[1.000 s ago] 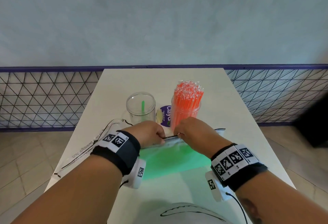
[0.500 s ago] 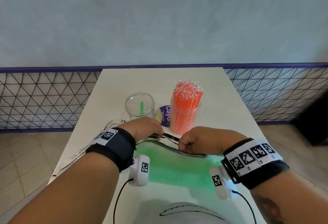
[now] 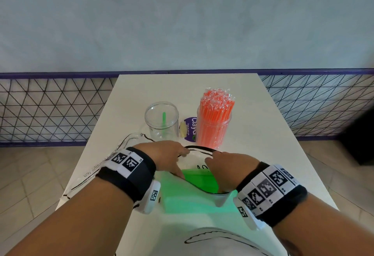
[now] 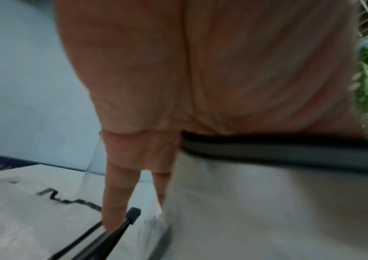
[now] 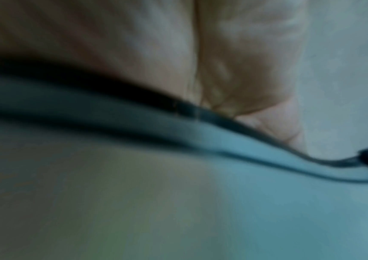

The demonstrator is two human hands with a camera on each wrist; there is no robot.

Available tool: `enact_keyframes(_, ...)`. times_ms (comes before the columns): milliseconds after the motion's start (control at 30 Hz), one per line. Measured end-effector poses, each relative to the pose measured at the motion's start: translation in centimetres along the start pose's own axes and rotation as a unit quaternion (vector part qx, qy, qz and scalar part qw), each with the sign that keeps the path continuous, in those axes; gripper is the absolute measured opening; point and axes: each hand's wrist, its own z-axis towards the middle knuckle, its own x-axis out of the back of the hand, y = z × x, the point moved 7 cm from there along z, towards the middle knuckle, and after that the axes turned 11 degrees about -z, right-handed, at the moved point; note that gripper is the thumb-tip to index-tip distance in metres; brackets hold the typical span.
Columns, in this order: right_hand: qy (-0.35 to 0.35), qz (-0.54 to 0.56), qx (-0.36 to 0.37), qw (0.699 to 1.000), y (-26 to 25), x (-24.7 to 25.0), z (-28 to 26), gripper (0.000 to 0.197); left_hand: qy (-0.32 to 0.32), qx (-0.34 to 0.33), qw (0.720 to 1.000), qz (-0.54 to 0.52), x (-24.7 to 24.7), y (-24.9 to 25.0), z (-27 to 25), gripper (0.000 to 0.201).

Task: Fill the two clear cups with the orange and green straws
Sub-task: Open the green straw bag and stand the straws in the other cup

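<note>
At lower centre of the head view, the left hand (image 3: 166, 155) and right hand (image 3: 228, 166) each pinched an edge of the clear zip bag (image 3: 194, 201), holding its mouth apart over the green straws (image 3: 199, 180). Beyond, mid-frame on the surface (image 3: 182, 89), stood a clear cup (image 3: 162, 121) holding one green straw and, right of it, the cup of orange straws (image 3: 215, 122).

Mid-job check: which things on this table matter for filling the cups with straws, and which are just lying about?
Part of the job:
- left cup, holding one green straw
- right cup, packed with orange straws
- zip bag of green straws, held open by left hand and right hand

Lying about:
- purple-labelled packet
- empty clear bag
</note>
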Motion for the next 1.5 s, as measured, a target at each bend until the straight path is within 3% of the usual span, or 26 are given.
enact_keyframes(133, 0.038, 0.054, 0.060, 0.996, -3.5, 1.1, 2.0, 0.074, -0.034, -0.019, 0.999, -0.027, -1.4, 0.1, 0.2, 0.121)
enact_keyframes(267, 0.047, 0.155, 0.062, 0.985, -5.0, 0.7, 4.0, 0.076, -0.035, -0.017, 0.999, -0.034, -1.4, 0.3, 0.3, 0.129)
enact_keyframes(367, 0.058, 0.194, 0.058, 0.978, -4.1, 0.5, 4.6, 0.063, -0.008, -0.007, 0.997, -0.080, -1.1, -0.8, 0.6, 0.114)
enact_keyframes(500, 0.101, 0.212, 0.069, 0.970, -2.6, 1.8, 4.1, 0.037, 0.037, 0.004, 0.987, -0.154, -0.3, -2.6, 0.4, 0.071)
enact_keyframes(600, 0.108, 0.223, 0.061, 0.967, -1.4, 2.2, 3.9, 0.017, 0.060, -0.002, 0.973, -0.224, 0.3, -3.5, 0.0, 0.057)
enact_keyframes(767, 0.114, 0.266, 0.063, 0.955, -0.1, 3.3, 3.4, 0.021, 0.062, 0.000, 0.978, -0.201, 0.6, -4.4, -0.1, 0.040)
enact_keyframes(867, 0.140, 0.332, 0.067, 0.930, 1.1, 4.8, 2.7, 0.022, 0.073, 0.015, 0.973, -0.216, 0.5, -4.9, -0.2, 0.044)
enact_keyframes(1033, 0.208, 0.457, 0.039, 0.864, 4.0, 8.6, 0.5, 0.034, 0.078, 0.045, 0.967, -0.240, 0.2, -6.0, 0.1, 0.049)
enact_keyframes(1233, 0.347, 0.619, -0.019, 0.705, 7.9, 12.9, -1.2, 0.026, 0.131, 0.080, 0.938, -0.312, 1.3, -7.3, -0.3, 0.017)
enact_keyframes(1367, 0.448, 0.642, -0.006, 0.623, 9.2, 16.8, -2.8, 0.021, 0.213, 0.141, 0.911, -0.324, 4.0, -9.7, -1.6, 0.027)
enact_keyframes(1400, 0.475, 0.647, 0.000, 0.597, 9.4, 17.9, -3.1, 0.021, 0.258, 0.155, 0.896, -0.325, 5.1, -10.3, -2.1, 0.028)
enact_keyframes(1500, 0.543, 0.645, 0.013, 0.539, 9.2, 21.0, -3.5, 0.023, 0.398, 0.139, 0.815, -0.398, 7.2, -10.8, -3.3, 0.022)
